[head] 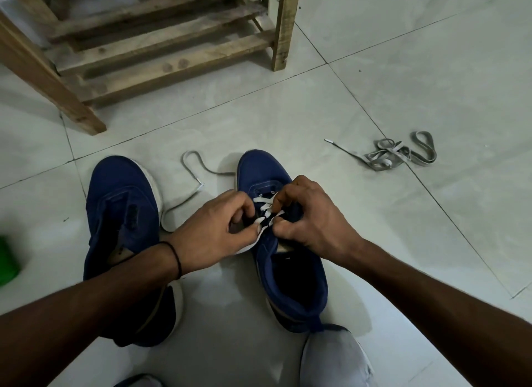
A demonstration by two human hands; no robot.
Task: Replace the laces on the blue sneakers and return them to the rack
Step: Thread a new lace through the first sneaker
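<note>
A knee (331, 358) in grey cloth is seen nearest, and just beyond it the heel of the right sneaker (260, 167) is set on the floor. Its long axis runs straight away from the person, toe toward the rack. Both hands are closed over its eyelet rows. The left hand (213, 231) is curled on the near-left side with the white lace (266, 209) pinched at its fingertips, and the right hand (313, 216) is curled on the other side, the same lace being gripped there. Only the rows nearest the toe are seen crossed; the lacing is judged to be at an early stage.

A free tail (224, 172) is led out from the sneaker's left side and looped on the floor, beyond the left hand; that hand is the nearer one, so the next threading is likely to be fed from there.

The left sneaker (121, 202) lies just beside, parallel, with no lace seen in it. Farther right, well apart, old laces (403, 154) are heaped. The wooden rack (161, 49) stands farthest off.
</note>
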